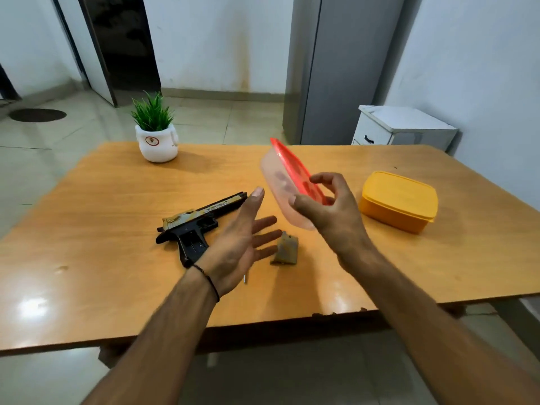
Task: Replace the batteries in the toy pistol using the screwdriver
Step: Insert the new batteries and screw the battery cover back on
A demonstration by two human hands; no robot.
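Two hands work above the table. The left hand is released, fingers straight and spread, palm turned toward the right hand, which grasps a translucent plastic container with a red lid, held tilted clear of the table. Its contents are blurred. The toy pistol lies on its side just left of the left hand. A tan grip cover lies between the hands. Farther out: a yellow lidded box at right, a potted plant at the far edge.
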